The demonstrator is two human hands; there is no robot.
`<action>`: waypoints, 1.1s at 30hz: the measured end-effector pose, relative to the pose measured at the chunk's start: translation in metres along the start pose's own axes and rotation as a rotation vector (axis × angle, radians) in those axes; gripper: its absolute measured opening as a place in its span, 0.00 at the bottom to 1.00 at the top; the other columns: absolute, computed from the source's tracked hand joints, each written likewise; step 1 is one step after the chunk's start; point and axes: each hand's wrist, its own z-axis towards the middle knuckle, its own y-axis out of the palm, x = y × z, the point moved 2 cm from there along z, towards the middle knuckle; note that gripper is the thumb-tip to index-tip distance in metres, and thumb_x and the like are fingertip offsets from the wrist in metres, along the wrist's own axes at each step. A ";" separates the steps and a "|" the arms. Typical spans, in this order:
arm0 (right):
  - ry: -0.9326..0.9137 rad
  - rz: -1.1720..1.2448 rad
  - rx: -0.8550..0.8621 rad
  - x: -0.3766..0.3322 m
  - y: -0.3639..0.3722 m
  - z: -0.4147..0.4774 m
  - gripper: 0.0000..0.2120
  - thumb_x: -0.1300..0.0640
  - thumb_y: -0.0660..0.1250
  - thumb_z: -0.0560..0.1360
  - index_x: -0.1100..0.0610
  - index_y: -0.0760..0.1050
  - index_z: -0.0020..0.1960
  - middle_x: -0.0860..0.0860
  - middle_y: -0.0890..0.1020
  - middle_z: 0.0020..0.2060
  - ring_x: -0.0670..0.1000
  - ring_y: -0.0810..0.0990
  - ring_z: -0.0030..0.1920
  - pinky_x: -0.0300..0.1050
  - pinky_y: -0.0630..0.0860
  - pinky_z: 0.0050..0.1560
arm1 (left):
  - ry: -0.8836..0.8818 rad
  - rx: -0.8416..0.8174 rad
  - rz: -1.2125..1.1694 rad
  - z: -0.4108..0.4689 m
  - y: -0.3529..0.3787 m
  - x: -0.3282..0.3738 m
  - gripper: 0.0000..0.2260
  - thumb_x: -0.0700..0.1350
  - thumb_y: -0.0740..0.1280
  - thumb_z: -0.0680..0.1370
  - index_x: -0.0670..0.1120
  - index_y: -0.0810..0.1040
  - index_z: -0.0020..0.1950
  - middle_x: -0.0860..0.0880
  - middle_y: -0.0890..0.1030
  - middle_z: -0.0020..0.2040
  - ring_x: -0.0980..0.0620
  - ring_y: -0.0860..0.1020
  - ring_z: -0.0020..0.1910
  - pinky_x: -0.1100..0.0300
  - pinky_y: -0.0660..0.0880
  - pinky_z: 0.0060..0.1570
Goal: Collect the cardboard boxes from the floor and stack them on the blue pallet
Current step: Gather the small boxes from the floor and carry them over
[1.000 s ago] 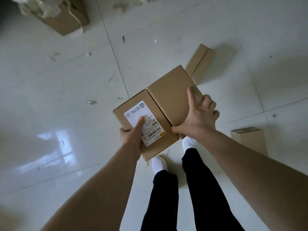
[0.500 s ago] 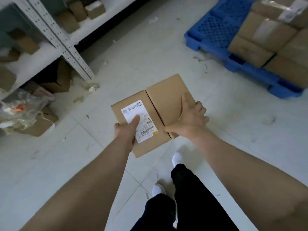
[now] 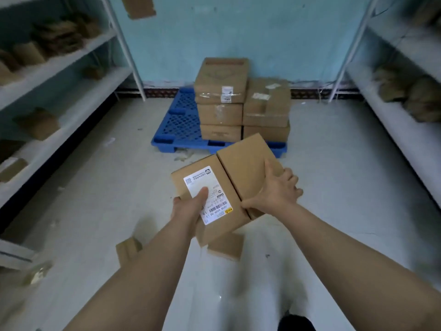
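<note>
I carry two cardboard boxes side by side at chest height. My left hand (image 3: 188,209) grips the labelled box (image 3: 191,173), thumb on its white shipping label. My right hand (image 3: 276,192) grips the plain box (image 3: 243,161) from its right side. Straight ahead the blue pallet (image 3: 181,123) lies against the far wall, its right part loaded with several stacked cardboard boxes (image 3: 222,80); its left part is bare grid. Two small boxes lie on the floor under my arms, one (image 3: 127,249) at the left and one (image 3: 226,247) below the carried boxes.
White metal shelving with boxes lines the left side (image 3: 71,75) and the right side (image 3: 393,96). The pale tiled floor (image 3: 334,163) runs between them toward the pallet, with scraps of paper near the pallet's front edge.
The view has swung up and round from the floor to face the pallet squarely. The pallet, earlier at the upper right, now sits dead ahead. Both hands keep the same hold.
</note>
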 end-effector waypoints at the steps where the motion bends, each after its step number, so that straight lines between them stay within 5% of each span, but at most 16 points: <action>1: 0.024 0.005 0.013 0.016 -0.013 0.012 0.66 0.32 0.76 0.50 0.42 0.40 0.76 0.60 0.59 0.66 0.60 0.61 0.65 0.58 0.65 0.60 | 0.032 -0.025 0.008 0.003 0.023 0.008 0.40 0.63 0.76 0.59 0.52 0.68 0.65 0.51 0.85 0.45 0.47 0.85 0.42 0.44 0.79 0.51; 4: 0.081 0.029 0.044 0.065 -0.054 0.053 0.66 0.32 0.76 0.49 0.42 0.40 0.76 0.60 0.58 0.67 0.60 0.61 0.65 0.58 0.65 0.60 | 0.075 -0.087 0.048 0.004 0.096 0.036 0.38 0.64 0.76 0.57 0.52 0.69 0.62 0.51 0.84 0.49 0.46 0.84 0.45 0.45 0.79 0.50; 9: 0.147 0.024 0.087 0.140 -0.111 0.116 0.66 0.32 0.76 0.50 0.41 0.39 0.76 0.61 0.58 0.67 0.61 0.60 0.65 0.59 0.65 0.60 | 0.087 -0.207 0.086 0.007 0.215 0.069 0.35 0.63 0.77 0.60 0.52 0.72 0.63 0.49 0.84 0.51 0.46 0.85 0.44 0.52 0.80 0.34; 15: 0.184 0.016 0.091 0.189 -0.151 0.191 0.66 0.32 0.76 0.49 0.42 0.39 0.75 0.61 0.58 0.67 0.61 0.61 0.64 0.61 0.65 0.62 | 0.090 -0.234 0.114 0.021 0.312 0.106 0.31 0.59 0.76 0.67 0.50 0.68 0.64 0.48 0.83 0.52 0.45 0.83 0.46 0.53 0.78 0.36; 25: 0.258 0.067 0.076 0.154 -0.169 0.368 0.66 0.32 0.77 0.50 0.42 0.40 0.75 0.60 0.59 0.66 0.61 0.60 0.66 0.61 0.64 0.63 | 0.116 -0.265 0.125 0.161 0.405 0.216 0.32 0.58 0.77 0.66 0.50 0.70 0.65 0.49 0.84 0.51 0.46 0.84 0.46 0.49 0.79 0.45; 30: 0.309 0.043 0.051 0.126 -0.188 0.458 0.67 0.32 0.76 0.49 0.41 0.39 0.75 0.61 0.59 0.67 0.60 0.61 0.66 0.61 0.65 0.62 | 0.066 -0.323 0.143 0.219 0.448 0.280 0.24 0.50 0.74 0.74 0.48 0.70 0.66 0.47 0.83 0.52 0.50 0.82 0.40 0.58 0.73 0.28; 33: 0.326 0.086 0.055 0.120 -0.196 0.505 0.66 0.32 0.76 0.49 0.42 0.40 0.75 0.61 0.59 0.66 0.61 0.61 0.65 0.61 0.65 0.62 | 0.087 -0.335 0.164 0.255 0.475 0.316 0.26 0.51 0.75 0.73 0.47 0.69 0.67 0.46 0.83 0.55 0.50 0.82 0.42 0.59 0.73 0.27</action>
